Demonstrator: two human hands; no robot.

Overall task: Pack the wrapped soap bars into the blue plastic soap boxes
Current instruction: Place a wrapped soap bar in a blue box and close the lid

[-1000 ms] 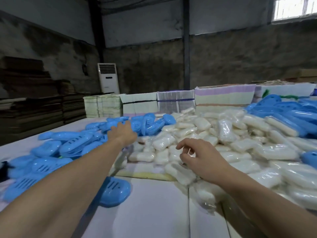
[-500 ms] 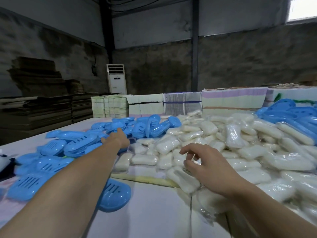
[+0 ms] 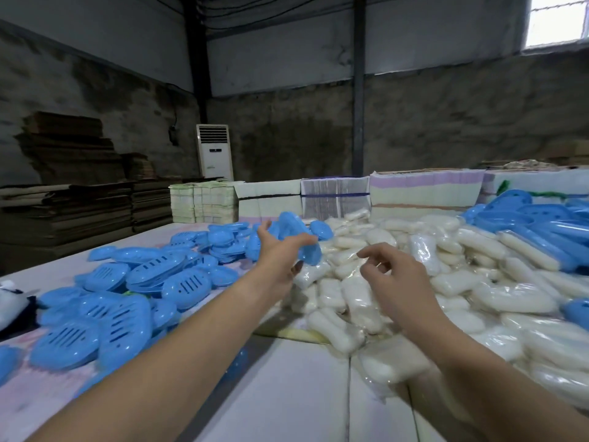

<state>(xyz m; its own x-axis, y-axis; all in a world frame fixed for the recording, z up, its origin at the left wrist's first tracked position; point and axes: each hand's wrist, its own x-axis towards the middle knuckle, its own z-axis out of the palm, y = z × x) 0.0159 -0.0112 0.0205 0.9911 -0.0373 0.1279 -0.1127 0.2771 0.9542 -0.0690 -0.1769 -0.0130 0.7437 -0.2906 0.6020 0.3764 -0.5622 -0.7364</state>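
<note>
Bench (image 3: pixel 287 393), frame centre: left hand (image 3: pixel 277 250) gripping blue soap box (image 3: pixel 307 250); right hand (image 3: pixel 395 275) loosely curled, holding nothing, above wrapped soap bars (image 3: pixel 360 301)

I see a dim room; daylight enters only from the window (image 3: pixel 556 20) at top right, which is overexposed. The wrapped soap bars (image 3: pixel 360 295) show small glare on their plastic. Both hands and the nearest blue boxes (image 3: pixel 73 339) are motion-blurred, and the wide lens bends walls near the edges
</note>
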